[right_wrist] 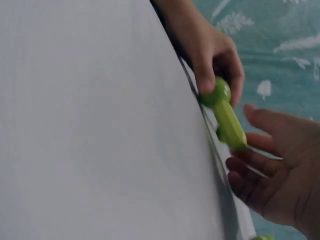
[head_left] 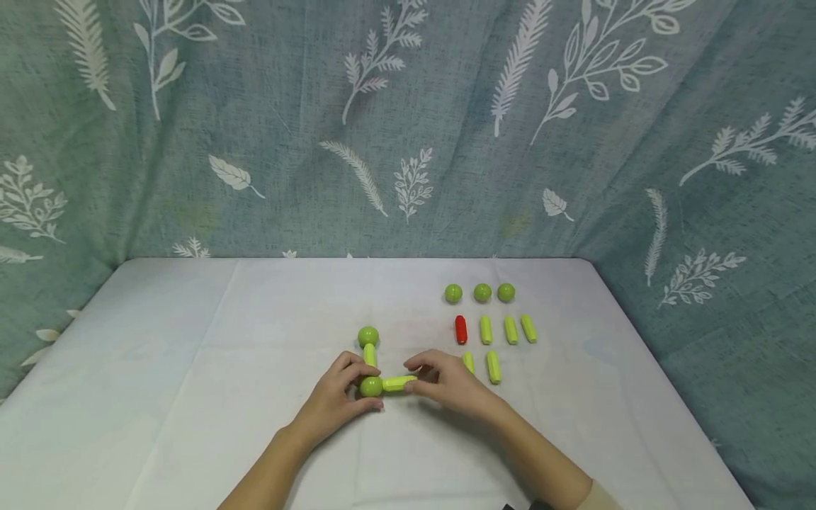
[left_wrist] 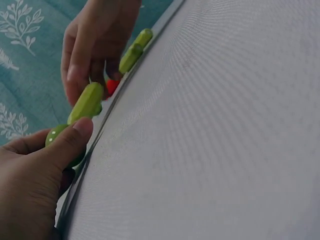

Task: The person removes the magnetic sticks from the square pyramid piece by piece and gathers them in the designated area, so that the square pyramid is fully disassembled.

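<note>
My left hand (head_left: 338, 397) grips a green ball (head_left: 371, 387) between thumb and fingers, low on the white table. A yellow-green rod (head_left: 397, 384) extends to the right from that ball. Another yellow-green rod (head_left: 369, 354) runs away from it toward a second green ball (head_left: 367, 336) at its far end. My right hand (head_left: 449, 382) is at the free right end of the first rod. In the right wrist view, thumb and fingers of the right hand (right_wrist: 285, 170) are spread apart around the rod's tip (right_wrist: 238, 142), not closed on it.
Farther right on the table (head_left: 255, 319) lie a red rod (head_left: 461, 330) and several loose yellow-green rods (head_left: 494, 367). Three green balls (head_left: 482, 292) form a row behind them. A leaf-patterned green cloth (head_left: 287, 142) hangs along the back and sides.
</note>
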Tool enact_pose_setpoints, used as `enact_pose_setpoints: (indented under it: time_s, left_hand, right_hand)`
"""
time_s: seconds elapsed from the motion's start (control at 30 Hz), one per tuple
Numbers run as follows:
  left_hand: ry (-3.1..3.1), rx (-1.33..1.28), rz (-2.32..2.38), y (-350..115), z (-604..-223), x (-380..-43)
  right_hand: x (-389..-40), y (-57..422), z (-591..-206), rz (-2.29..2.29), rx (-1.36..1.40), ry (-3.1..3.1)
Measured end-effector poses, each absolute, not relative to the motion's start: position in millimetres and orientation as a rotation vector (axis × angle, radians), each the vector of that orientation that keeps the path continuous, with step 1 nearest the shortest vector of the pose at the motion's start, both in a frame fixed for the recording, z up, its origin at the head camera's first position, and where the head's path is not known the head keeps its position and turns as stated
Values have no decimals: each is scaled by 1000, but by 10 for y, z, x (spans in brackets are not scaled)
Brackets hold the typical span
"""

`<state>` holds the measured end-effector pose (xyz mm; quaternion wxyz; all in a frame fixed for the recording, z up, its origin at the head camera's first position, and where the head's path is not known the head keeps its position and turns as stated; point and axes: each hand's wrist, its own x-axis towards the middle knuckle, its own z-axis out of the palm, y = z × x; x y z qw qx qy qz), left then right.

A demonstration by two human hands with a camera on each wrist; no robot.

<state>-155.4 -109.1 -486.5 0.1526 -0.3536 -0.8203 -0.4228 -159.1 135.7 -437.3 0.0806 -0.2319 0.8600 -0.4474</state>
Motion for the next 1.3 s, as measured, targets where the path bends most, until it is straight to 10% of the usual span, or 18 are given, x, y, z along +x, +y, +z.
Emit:
enact_pose_setpoints:
  time_s: [0.7,1.3]
  left_hand:
    - [-2292,-1064,-1181,-1072,-4862,-1540]
    - [-2343,-1046,-1190,-1096,-4834,-1536]
  right_hand:
    - [-1524,1052,-4447,-1396,-619,2649]
    - [-1487,2435,-4229,-1670,242,2596]
